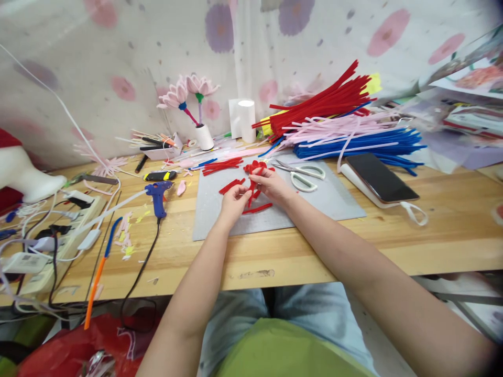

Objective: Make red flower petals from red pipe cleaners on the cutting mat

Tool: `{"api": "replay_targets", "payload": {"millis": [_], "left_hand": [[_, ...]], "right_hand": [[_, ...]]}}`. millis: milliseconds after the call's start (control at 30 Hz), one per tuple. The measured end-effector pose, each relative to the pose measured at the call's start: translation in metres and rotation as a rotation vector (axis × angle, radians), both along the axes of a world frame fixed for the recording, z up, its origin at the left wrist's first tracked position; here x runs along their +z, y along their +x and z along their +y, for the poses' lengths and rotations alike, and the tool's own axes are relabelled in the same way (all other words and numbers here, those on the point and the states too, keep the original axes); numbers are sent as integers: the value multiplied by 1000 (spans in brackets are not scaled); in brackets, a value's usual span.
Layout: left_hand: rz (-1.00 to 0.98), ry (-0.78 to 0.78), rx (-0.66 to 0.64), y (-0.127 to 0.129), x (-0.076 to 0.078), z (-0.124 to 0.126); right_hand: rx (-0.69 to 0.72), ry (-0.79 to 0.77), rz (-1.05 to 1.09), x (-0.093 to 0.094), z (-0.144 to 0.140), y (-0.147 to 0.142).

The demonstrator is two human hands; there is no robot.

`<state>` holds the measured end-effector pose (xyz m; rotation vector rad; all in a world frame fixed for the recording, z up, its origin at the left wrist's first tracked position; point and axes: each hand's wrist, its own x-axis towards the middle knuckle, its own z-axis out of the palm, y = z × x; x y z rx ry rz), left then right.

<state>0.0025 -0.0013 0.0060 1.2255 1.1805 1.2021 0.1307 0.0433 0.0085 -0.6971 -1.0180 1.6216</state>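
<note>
Over a grey cutting mat (322, 201), my left hand (234, 202) and my right hand (271, 186) both pinch a bent red pipe cleaner piece (254, 168), whose looped top sticks up between the fingers. More cut red pipe cleaner pieces (220, 165) lie on the mat behind the hands, and one curved red piece (258, 209) lies just in front of them. White-handled scissors (302, 175) rest on the mat to the right of my right hand.
A heap of long red, pink, blue and yellow pipe cleaners (346, 120) fills the back right. A phone (381, 178) lies right of the mat. A blue glue gun (157, 197), power strip (58, 230) and cables sit left. Pink pipe-cleaner flowers (188, 91) stand behind.
</note>
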Motion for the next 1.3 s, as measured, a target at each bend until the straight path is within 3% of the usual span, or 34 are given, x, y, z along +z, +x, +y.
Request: {"api": "replay_targets", "payload": {"millis": [333, 500, 633, 967, 1100, 1300], "left_hand": [[-166, -152, -161, 4, 11, -10], [-182, -206, -70, 3, 9, -9], [-164, -234, -102, 4, 8, -10], [-275, -165, -40, 9, 5, -7], [-365, -163, -84, 11, 4, -6], [-272, -146, -157, 14, 3, -10]], "right_hand": [[193, -38, -10, 2, -8, 0], [62, -103, 105, -1, -1, 1], [-45, -123, 144, -3, 7, 3], [-26, -84, 57, 3, 2, 2], [7, -59, 22, 4, -3, -2], [-26, -29, 28, -1, 3, -1]]}}
